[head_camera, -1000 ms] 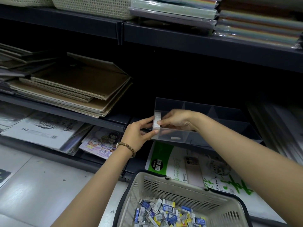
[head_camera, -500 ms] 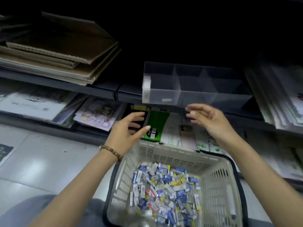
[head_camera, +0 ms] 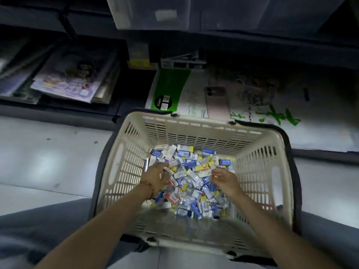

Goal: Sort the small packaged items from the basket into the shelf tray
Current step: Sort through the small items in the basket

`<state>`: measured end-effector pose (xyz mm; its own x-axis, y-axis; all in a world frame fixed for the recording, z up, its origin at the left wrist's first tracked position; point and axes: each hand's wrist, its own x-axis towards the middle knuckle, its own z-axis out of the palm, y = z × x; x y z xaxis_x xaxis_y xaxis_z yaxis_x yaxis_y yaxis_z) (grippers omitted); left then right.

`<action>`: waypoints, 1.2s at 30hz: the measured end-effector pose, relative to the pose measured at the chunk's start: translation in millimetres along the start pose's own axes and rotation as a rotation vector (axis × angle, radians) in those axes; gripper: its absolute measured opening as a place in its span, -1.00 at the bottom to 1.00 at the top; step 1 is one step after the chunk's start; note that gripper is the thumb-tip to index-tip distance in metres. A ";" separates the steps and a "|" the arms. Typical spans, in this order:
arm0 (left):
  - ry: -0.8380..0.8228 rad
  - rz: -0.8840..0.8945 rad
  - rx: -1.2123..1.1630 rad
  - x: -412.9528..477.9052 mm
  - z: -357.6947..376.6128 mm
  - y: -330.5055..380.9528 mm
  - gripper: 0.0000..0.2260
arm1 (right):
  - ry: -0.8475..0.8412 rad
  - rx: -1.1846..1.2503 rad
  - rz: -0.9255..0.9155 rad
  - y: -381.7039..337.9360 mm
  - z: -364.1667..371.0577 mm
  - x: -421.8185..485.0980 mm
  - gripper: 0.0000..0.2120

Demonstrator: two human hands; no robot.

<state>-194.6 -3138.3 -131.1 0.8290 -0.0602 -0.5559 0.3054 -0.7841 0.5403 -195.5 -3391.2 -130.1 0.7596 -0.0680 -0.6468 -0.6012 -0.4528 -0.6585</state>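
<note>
Left hand (head_camera: 156,174) and right hand (head_camera: 223,178) have dropped from tray (head_camera: 136,14) into basket (head_camera: 194,121) packets (head_camera: 194,171); grips unclear.

- Basket (head_camera: 194,135): cream, slotted grid walls, dark handles.
- Packaged items (head_camera: 191,172) inside the basket: blue, white, yellow, red.
- Paper pad (head_camera: 174,86) beyond the basket: white, green band.

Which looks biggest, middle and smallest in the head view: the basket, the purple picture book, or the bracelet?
1. basket
2. purple picture book, partly tucked under the shelf and farther away
3. bracelet, clearly smallest though nearer
</note>
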 end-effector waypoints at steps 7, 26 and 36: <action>0.057 0.026 0.159 33.5 11.3 -15.1 -0.73 | 0.015 -0.236 -0.184 8.9 24.5 23.0 -0.62; -0.221 -0.252 -0.802 11.4 -2.0 19.0 -0.55 | -0.060 0.292 -0.125 -40.2 48.7 4.8 -0.72; 0.041 -0.449 -0.706 13.5 -0.8 -37.5 -0.73 | -0.433 -0.364 -0.204 -23.5 85.6 12.0 -0.70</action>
<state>-194.5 -3109.3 -158.4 0.5706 0.1986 -0.7969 0.8211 -0.1564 0.5490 -193.5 -3305.3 -155.3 0.6348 0.3860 -0.6693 -0.2719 -0.6993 -0.6612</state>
